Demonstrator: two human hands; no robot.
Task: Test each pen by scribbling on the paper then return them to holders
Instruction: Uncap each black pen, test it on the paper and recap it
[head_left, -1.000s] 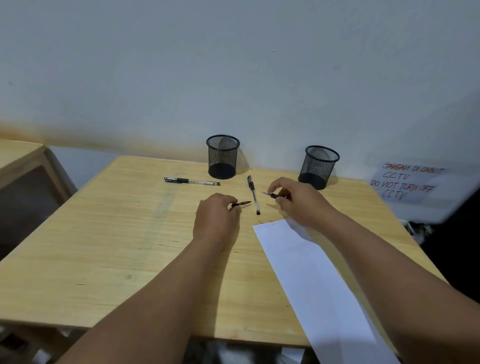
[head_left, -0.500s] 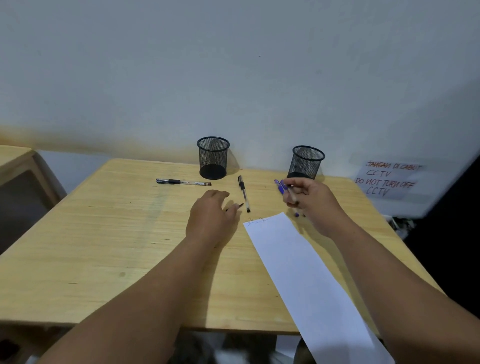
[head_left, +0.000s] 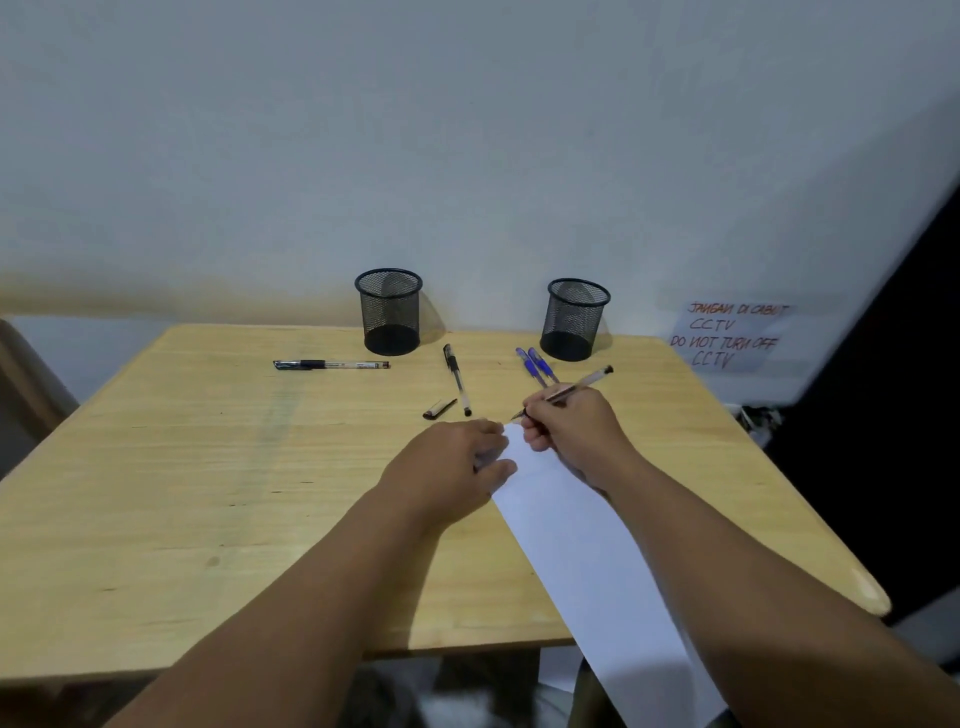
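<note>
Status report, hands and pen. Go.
Right hand grips uncapped pen, tip at paper corner. Left hand flat on paper edge. Cap loose on table. Nothing blocking.

A pale wooden surface (head_left: 156, 493) is sitting in front of me against a white wall (head_left: 467, 130). A handwritten CCTV notice (head_left: 727, 335) is hanging on that wall to my right, and another wooden piece (head_left: 26, 384) is showing at the left edge.
</note>
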